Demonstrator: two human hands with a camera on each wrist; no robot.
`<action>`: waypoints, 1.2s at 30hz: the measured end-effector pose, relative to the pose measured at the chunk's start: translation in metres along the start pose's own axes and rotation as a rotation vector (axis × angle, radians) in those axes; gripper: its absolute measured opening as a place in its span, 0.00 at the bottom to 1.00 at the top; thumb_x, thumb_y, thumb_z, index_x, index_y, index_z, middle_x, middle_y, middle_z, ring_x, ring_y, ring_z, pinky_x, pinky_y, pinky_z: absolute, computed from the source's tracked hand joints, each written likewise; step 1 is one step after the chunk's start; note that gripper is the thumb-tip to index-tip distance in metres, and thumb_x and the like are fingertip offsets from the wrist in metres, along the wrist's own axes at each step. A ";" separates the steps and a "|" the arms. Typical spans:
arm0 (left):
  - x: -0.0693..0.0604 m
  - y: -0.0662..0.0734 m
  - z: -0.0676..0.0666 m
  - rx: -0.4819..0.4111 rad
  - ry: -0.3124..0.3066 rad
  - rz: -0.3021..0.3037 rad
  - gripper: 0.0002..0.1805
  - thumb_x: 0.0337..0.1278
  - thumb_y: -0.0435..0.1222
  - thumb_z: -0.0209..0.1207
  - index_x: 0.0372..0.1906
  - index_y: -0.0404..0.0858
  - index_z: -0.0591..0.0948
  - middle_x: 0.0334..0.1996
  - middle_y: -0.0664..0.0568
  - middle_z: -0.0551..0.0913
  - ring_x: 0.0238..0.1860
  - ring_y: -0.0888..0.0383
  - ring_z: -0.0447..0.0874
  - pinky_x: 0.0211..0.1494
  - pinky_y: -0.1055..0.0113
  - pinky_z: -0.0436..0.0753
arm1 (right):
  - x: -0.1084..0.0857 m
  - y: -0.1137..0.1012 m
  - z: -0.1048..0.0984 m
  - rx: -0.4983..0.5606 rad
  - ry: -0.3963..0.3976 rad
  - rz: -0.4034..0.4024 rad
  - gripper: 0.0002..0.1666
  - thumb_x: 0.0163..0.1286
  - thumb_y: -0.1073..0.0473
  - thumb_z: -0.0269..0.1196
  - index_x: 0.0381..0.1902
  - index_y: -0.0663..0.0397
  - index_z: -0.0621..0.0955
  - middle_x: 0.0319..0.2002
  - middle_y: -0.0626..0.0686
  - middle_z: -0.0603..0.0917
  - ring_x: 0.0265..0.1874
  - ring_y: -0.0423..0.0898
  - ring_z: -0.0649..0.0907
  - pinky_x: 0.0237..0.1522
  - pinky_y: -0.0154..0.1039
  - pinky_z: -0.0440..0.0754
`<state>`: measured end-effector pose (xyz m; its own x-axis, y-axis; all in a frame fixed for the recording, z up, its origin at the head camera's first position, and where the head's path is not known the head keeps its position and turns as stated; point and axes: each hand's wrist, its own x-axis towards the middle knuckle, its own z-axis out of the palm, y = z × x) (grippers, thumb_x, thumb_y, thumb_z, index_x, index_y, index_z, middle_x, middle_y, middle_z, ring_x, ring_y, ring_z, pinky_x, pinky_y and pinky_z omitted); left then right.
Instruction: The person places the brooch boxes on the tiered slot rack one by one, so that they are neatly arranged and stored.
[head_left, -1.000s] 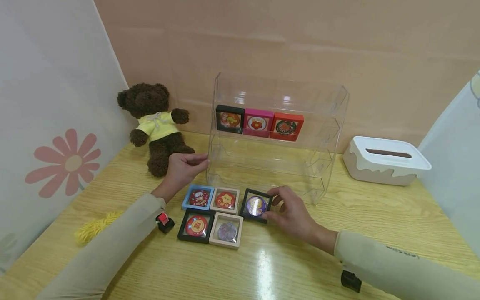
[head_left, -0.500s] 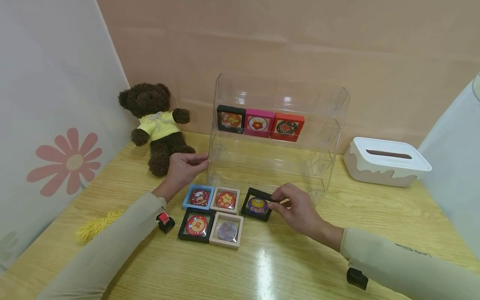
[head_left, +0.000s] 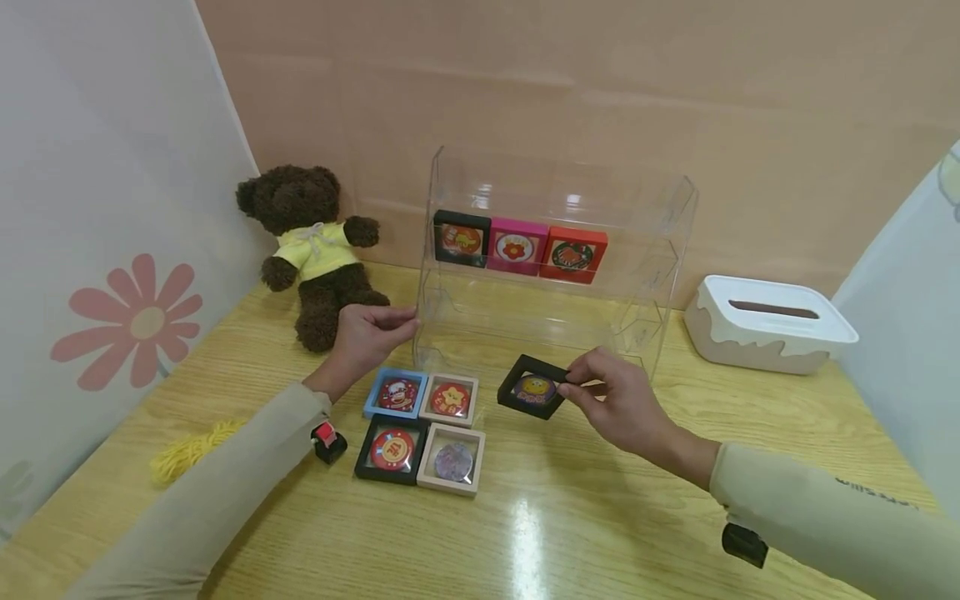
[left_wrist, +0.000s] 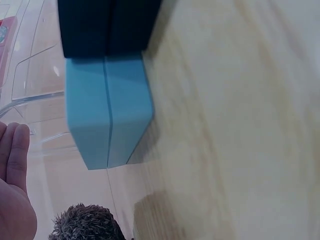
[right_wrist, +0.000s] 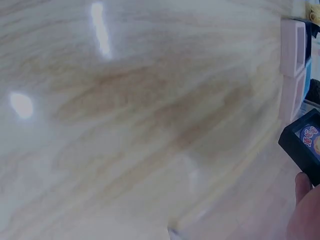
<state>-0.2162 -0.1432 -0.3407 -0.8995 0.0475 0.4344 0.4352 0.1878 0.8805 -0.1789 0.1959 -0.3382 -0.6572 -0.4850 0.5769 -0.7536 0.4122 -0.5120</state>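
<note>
My right hand point(head_left: 622, 404) pinches the right side of a black square display frame point(head_left: 517, 406), tilted and raised above the table. Inside it is a round purple badge with a yellow figure. The same frame point(right_wrist: 298, 145) is partly cut off in the right wrist view. My left hand point(head_left: 367, 337) holds the left side edge of a clear tiered display stand point(head_left: 540, 310) between thumb and fingers. On an upper tier stand a black frame point(head_left: 461, 240), a pink frame point(head_left: 516, 247) and a red frame point(head_left: 573, 255), side by side.
Between my hands lie a blue frame point(head_left: 396, 394), two cream frames point(head_left: 450, 400) and another black frame point(head_left: 390, 451), each with a round badge. A brown teddy bear point(head_left: 307, 250) sits at left above yellow yarn point(head_left: 191, 450). A tissue box point(head_left: 771, 325) stands at right.
My right hand has lifted the black frame with the purple badge off the table, moving it right and toward the stand. My left hand has stayed at the stand's edge.
</note>
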 end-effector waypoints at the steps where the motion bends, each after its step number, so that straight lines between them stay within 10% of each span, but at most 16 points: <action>1: 0.000 0.000 0.000 0.002 -0.001 -0.003 0.08 0.52 0.22 0.63 0.38 0.21 0.83 0.35 0.33 0.83 0.30 0.67 0.84 0.35 0.71 0.82 | 0.001 0.000 -0.003 -0.014 0.002 -0.006 0.07 0.59 0.65 0.69 0.29 0.57 0.79 0.33 0.48 0.79 0.31 0.45 0.82 0.28 0.32 0.83; 28: -0.002 0.003 0.001 0.064 0.002 -0.011 0.09 0.52 0.23 0.63 0.39 0.21 0.83 0.34 0.34 0.84 0.31 0.67 0.84 0.34 0.73 0.82 | 0.033 0.000 -0.072 -0.297 0.144 -0.045 0.13 0.48 0.79 0.71 0.27 0.64 0.79 0.32 0.57 0.83 0.30 0.51 0.84 0.32 0.19 0.76; 36: 0.003 -0.024 -0.002 0.055 0.001 -0.023 0.09 0.54 0.27 0.65 0.40 0.26 0.85 0.33 0.38 0.85 0.30 0.65 0.84 0.33 0.73 0.82 | 0.043 0.000 -0.088 -0.373 0.200 -0.059 0.12 0.48 0.79 0.71 0.26 0.65 0.79 0.31 0.57 0.83 0.29 0.49 0.82 0.32 0.16 0.73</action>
<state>-0.2293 -0.1490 -0.3600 -0.9093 0.0415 0.4141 0.4112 0.2428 0.8786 -0.2084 0.2430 -0.2572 -0.5745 -0.3716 0.7293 -0.7177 0.6570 -0.2306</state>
